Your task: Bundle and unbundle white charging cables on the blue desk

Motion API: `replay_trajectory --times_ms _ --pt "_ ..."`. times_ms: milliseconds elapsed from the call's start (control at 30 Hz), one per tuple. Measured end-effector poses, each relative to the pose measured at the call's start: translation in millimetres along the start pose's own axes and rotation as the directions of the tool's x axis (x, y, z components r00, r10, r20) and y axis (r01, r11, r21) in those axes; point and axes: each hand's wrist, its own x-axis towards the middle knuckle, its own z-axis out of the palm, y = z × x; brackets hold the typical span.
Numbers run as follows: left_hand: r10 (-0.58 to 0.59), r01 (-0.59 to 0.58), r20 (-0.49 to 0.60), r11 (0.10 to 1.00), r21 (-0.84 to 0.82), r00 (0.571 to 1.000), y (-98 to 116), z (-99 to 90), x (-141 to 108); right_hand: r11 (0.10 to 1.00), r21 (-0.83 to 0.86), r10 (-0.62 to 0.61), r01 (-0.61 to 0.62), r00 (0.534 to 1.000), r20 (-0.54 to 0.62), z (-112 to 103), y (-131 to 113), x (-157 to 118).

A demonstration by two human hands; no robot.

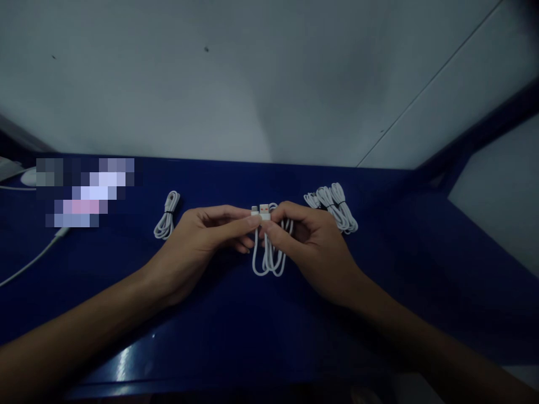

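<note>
A white USB cable hangs in loose loops between my two hands, over the blue tabletop. Its two plugs stand side by side and point away from me, one a USB-A plug with orange inside, the other a smaller metal-tipped one. My left hand pinches the plugs between thumb and fingers. With thumb and fingers closed, my right hand grips the cable at the plugs' right side and the upper loops. Part of the coil is hidden behind the right fingers.
On the blue table, a bundled white cable with a black tie lies left of my hands. Several more bundled cables lie beyond my right hand. A blurred-out object with a white cord is at far left. A pale wall rises behind.
</note>
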Motion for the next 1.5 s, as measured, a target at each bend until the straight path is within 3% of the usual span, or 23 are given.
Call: replay_trajectory --times_ms 467,1500 --pt "0.008 -0.008 0.003 1.0 0.021 1.0 0.2 -0.8 -0.3 0.997 0.053 0.049 -0.051 0.998 0.029 -0.7 -0.9 0.8" --pt "-0.002 0.002 0.006 1.0 0.025 1.0 1.2 -0.4 -1.1 0.994 0.095 0.039 -0.045 0.997 0.062 -1.8 1.0 0.3"
